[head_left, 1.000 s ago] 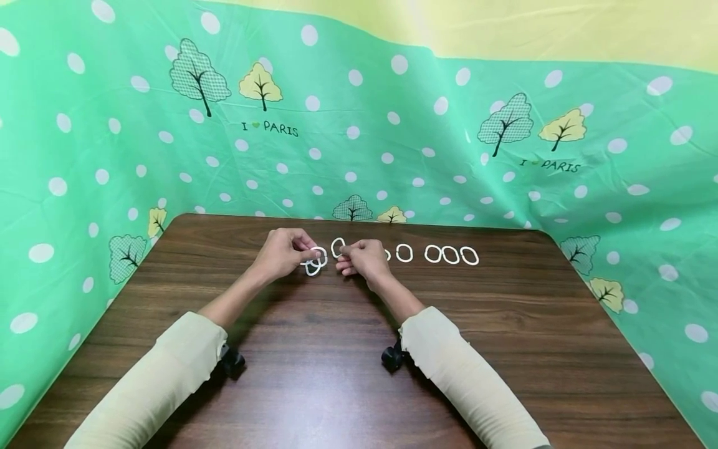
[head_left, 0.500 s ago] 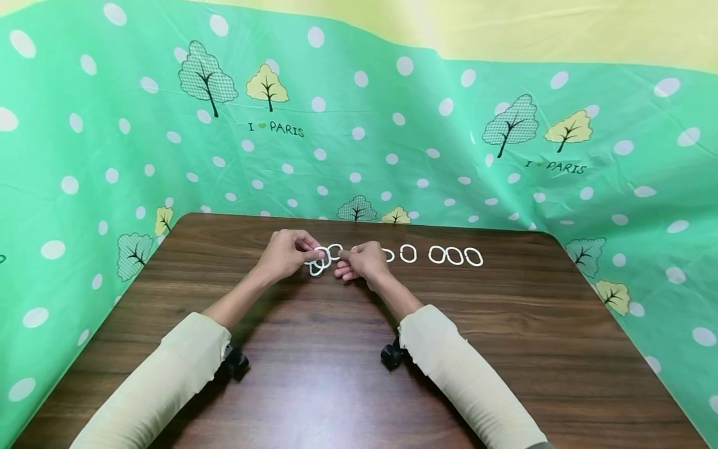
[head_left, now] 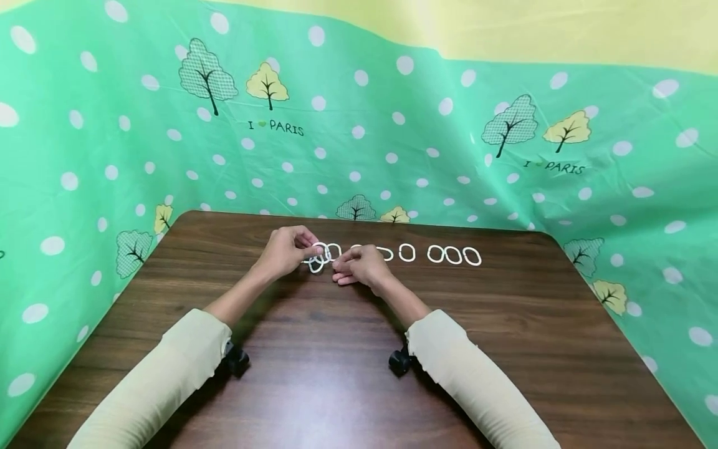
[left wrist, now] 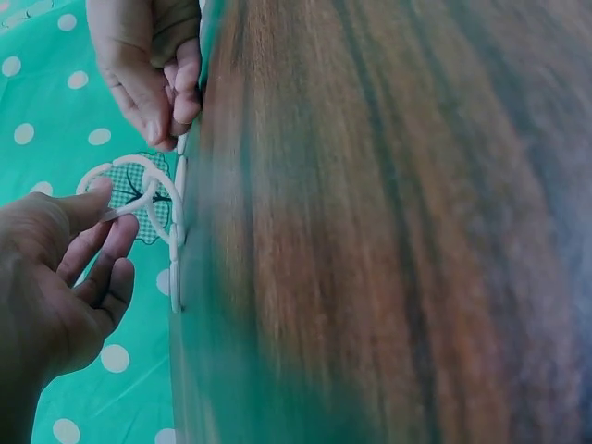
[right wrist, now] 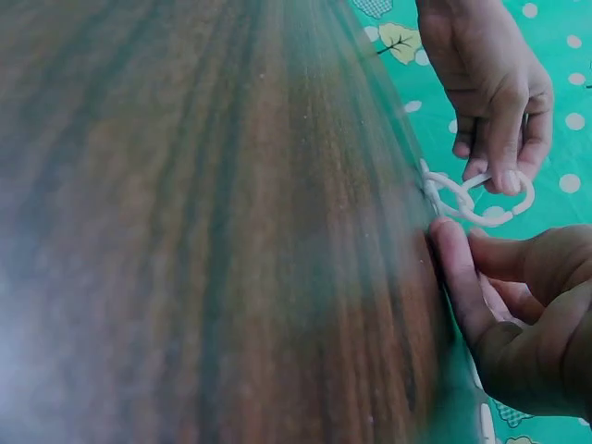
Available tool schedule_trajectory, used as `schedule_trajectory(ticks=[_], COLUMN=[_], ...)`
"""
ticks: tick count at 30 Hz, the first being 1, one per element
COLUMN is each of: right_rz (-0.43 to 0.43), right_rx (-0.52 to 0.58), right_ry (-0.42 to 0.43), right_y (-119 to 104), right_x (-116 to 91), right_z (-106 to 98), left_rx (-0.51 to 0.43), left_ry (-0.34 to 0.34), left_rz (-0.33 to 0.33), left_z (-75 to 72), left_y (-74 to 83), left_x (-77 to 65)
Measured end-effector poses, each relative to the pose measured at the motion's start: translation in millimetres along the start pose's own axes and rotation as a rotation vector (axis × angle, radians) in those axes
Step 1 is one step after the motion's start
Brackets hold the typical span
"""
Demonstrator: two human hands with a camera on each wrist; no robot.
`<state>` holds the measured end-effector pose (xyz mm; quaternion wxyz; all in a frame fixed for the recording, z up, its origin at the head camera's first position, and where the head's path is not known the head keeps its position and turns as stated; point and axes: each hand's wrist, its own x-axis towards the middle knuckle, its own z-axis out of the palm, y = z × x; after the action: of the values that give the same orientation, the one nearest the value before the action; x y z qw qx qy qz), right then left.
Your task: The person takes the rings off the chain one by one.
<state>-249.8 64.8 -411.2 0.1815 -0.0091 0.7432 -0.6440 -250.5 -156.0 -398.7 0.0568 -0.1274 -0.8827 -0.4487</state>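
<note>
White oval plastic links are strung together at the left hand (head_left: 285, 251), near the table's far side. Its thumb and fingers pinch one link (right wrist: 529, 202), raised at a tilt. Another link (head_left: 339, 252) hooks through the group on its right side, and one more hangs below. Just to the right is the right hand (head_left: 364, 267), fingers loosely bent, fingertips close to the hooked link. No link shows between its thumb and index finger in the right wrist view. Part of a link behind the right hand is hidden.
Several loose white links, among them an upright oval one (head_left: 414, 252), lie in a row to the right on the brown wooden table (head_left: 336, 374). A green dotted cloth (head_left: 359, 162) hangs around the table's back and sides. Black wrist cameras sit under both sleeves.
A link the right hand held upright came down leftward against the left hand's links and now hangs hooked there. The right hand has since drawn slightly back toward the person, off that link.
</note>
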Motion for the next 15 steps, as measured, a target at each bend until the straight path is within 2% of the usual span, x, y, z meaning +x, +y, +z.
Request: schedule_trajectory(ticks=[4,15], right_rz=[-0.019,-0.047], right_rx=[-0.008,0.052], right_ry=[-0.035,0.006], right_y=[-1.5,0.7], right_x=[-1.2,0.6], right_z=[2.0,0.6], left_rx=[0.008,0.012], left_ry=[0.009,-0.040], left_rz=[-0.016,-0.045], left_z=[0.6,5.8], left_y=[0.0,2.4], left_x=[0.4,3.7])
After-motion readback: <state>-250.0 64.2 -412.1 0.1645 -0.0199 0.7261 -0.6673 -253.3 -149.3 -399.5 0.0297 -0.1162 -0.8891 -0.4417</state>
